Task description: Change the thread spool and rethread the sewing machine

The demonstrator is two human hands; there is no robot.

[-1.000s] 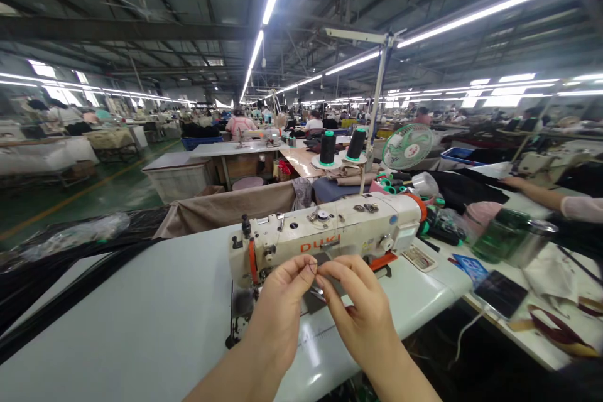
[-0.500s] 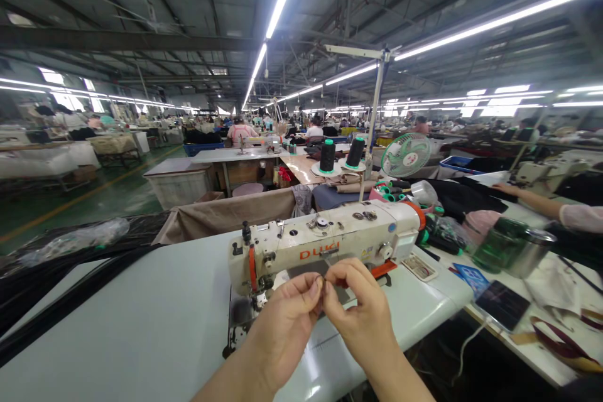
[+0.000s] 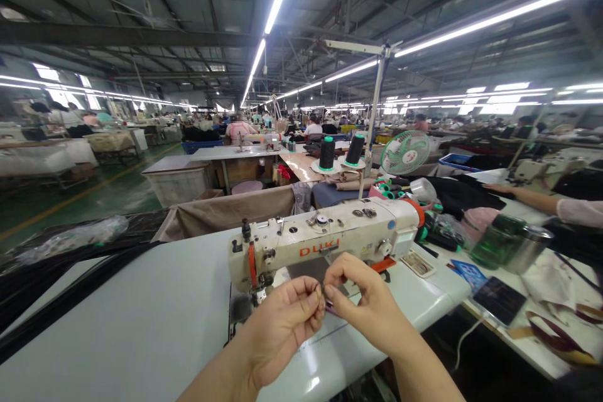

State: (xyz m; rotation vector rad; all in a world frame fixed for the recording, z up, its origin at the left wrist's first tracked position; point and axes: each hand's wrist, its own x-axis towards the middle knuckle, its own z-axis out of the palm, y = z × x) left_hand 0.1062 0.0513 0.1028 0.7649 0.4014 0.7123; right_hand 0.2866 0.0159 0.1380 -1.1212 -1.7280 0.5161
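My left hand (image 3: 287, 320) and my right hand (image 3: 365, 298) meet fingertip to fingertip in front of a white sewing machine (image 3: 282, 248). Both are closed in a pinch. Something tiny and dark seems to lie between the fingertips, too small to name. The hands hover above the pale machine table (image 3: 179, 301), and they hide part of the machine bed. At the left end, the needle area of the machine is partly covered by my left hand.
Two black thread cones (image 3: 326, 154) stand behind the machine by a thread stand pole (image 3: 375, 107). On the right are a green fan (image 3: 406, 152), a green bottle (image 3: 497, 242), a phone (image 3: 499, 299) and a co-worker's arm (image 3: 532, 198). Black fabric (image 3: 75, 292) lies at the left.
My hands have shifted slightly; the left fingers look a little more curled, and the right hand has tilted a bit. The co-worker's arm has moved slightly left. The view has shifted a little.
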